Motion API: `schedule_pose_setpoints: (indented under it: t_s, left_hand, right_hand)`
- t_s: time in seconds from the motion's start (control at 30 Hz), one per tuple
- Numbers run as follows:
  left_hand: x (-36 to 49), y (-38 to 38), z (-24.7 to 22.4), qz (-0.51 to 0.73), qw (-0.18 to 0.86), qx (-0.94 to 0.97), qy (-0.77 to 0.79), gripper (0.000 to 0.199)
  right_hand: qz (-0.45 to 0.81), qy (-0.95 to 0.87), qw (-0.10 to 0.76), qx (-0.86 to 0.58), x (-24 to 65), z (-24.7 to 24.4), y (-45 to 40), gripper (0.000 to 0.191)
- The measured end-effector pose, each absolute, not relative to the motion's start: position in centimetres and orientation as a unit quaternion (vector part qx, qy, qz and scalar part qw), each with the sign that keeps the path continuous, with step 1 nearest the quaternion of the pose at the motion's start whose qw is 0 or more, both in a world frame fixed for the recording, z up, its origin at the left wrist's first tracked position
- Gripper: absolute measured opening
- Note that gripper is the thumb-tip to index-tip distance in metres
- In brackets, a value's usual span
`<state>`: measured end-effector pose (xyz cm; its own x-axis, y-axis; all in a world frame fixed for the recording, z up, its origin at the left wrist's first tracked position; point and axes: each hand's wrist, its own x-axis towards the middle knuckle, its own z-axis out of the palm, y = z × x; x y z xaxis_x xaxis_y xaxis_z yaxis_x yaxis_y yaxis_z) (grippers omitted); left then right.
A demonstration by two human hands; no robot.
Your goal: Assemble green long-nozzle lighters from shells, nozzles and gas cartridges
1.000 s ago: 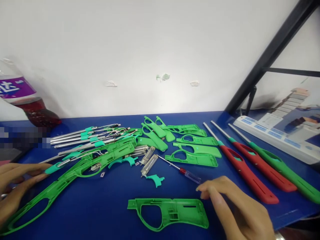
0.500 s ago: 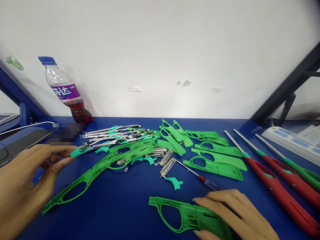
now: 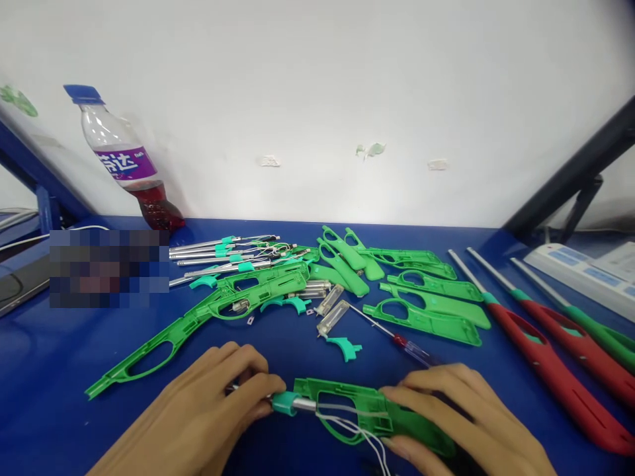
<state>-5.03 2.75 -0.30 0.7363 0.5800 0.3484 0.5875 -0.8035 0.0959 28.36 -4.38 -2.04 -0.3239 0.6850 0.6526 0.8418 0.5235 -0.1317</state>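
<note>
My left hand [image 3: 218, 403] pinches a lighter nozzle [image 3: 303, 404], a metal tube with a teal collar and loose white wires. Its collar end is at the narrow end of a green lighter housing half [image 3: 370, 406], with the wires trailing across the trigger opening. Whether the nozzle is seated in the housing I cannot tell. On the right, my right hand [image 3: 461, 416] grips the wide end of that housing half, which lies with its inner ribs facing up. A teal trigger [image 3: 344, 348] and clear fuel tanks [image 3: 331, 318] lie just beyond my hands.
Several nozzles [image 3: 213, 253] are heaped at the back left, near green housing halves [image 3: 262, 294]. More halves [image 3: 426, 324] and a screwdriver [image 3: 411, 349] lie right of centre. Assembled red lighters [image 3: 540, 357], a power strip [image 3: 570, 264] and a drink bottle [image 3: 124, 162] stand around the edges.
My left hand has come from the far left to the housing half, bringing a nozzle with it. My right hand keeps its grip on the housing half. The view has shifted slightly.
</note>
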Motion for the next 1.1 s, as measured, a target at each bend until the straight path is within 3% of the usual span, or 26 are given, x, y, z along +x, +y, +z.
schedule_pose_setpoints:
  t_s: [0.2,0.67,1.1]
  left_hand:
    - [-4.4,2.3,-0.3,-0.207,0.038,-0.921,-0.328,0.035]
    - [-3.4,2.8,-0.1,-0.251,-0.008,-0.901,-0.355,0.020]
    - [-2.9,2.8,0.2,-0.266,-0.014,-0.895,-0.357,0.022]
  right_hand:
    - [-0.104,-0.806,0.321,-0.487,28.6,-2.3,-4.7,0.026]
    - [-0.100,-0.797,0.334,-0.493,28.2,-1.8,-4.5,0.025]
    - [-0.075,-0.793,0.333,-0.505,28.3,-2.0,-4.9,0.025]
